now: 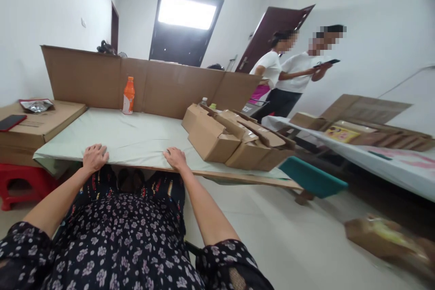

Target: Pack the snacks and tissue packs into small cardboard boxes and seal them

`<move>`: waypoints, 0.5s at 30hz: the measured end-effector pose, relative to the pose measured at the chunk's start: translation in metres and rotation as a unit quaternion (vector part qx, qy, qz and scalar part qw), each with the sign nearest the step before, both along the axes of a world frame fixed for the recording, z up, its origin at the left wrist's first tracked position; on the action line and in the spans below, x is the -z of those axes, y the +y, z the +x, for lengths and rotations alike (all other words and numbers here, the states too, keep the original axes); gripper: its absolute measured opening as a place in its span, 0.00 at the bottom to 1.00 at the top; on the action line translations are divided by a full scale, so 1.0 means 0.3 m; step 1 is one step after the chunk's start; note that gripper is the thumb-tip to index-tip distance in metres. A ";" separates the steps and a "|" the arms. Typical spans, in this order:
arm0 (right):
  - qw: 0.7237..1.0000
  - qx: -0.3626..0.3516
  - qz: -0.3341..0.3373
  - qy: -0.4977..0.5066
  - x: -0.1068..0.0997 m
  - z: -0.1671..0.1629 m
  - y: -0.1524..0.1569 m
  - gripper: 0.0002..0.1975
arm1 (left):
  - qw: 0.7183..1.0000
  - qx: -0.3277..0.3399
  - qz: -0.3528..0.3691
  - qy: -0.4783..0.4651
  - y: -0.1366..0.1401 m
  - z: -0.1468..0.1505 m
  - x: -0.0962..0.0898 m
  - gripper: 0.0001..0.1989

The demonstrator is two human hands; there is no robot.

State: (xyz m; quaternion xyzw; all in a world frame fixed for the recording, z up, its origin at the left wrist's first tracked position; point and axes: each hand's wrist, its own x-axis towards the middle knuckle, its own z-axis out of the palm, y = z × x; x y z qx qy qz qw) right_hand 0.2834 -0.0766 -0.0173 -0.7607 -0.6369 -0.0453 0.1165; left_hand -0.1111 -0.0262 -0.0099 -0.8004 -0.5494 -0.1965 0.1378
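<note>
My left hand rests on the front edge of the table, which has a pale green cover. Its fingers lie on the cover, slightly bent, and nothing is in them. To the right, my right hand lies on the same edge with its fingers on the cover, also without an object. Beyond both hands, an orange drink bottle stands upright near the back. Closest to my right hand are several open cardboard boxes in a row, apart from the fingers.
A cardboard panel stands along the table's back. At left, a closed carton bears a phone and a silver pouch beside a red stool. A teal stool stands right; two people stand behind.
</note>
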 end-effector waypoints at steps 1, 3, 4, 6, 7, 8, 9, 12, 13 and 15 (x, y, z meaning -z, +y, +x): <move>1.000 -0.001 0.001 -0.001 0.001 0.001 0.002 0.19 | 1.000 0.001 0.002 -0.005 0.001 -0.001 0.003 0.18; 1.000 -0.002 0.005 -0.003 0.003 0.002 0.005 0.19 | 1.000 0.004 0.007 -0.016 0.001 -0.002 0.010 0.17; 1.000 -0.004 0.006 -0.003 0.003 0.001 0.007 0.19 | 1.000 0.005 0.009 -0.020 0.001 -0.003 0.014 0.17; 1.000 -0.006 0.008 -0.003 0.004 0.000 0.009 0.19 | 1.000 0.006 0.013 -0.024 0.001 -0.004 0.019 0.17; 1.000 -0.007 0.008 -0.002 0.004 -0.001 0.010 0.19 | 1.000 0.006 0.015 -0.025 0.001 -0.005 0.021 0.17; 1.000 -0.007 0.009 -0.001 0.003 -0.003 0.011 0.19 | 1.000 0.005 0.016 -0.026 0.002 -0.006 0.023 0.17; 1.000 -0.008 0.008 0.000 0.003 -0.004 0.011 0.19 | 1.000 0.005 0.017 -0.026 0.002 -0.006 0.024 0.17; 1.000 -0.009 0.007 0.005 -0.002 -0.011 0.009 0.19 | 0.999 0.004 0.018 -0.028 0.002 -0.008 0.024 0.16; 1.000 -0.011 0.007 0.006 -0.005 -0.014 0.007 0.19 | 0.999 0.003 0.018 -0.028 0.001 -0.009 0.023 0.17; 1.000 -0.015 0.009 0.008 -0.012 -0.021 0.003 0.19 | 0.999 0.003 0.020 -0.028 -0.002 -0.011 0.021 0.17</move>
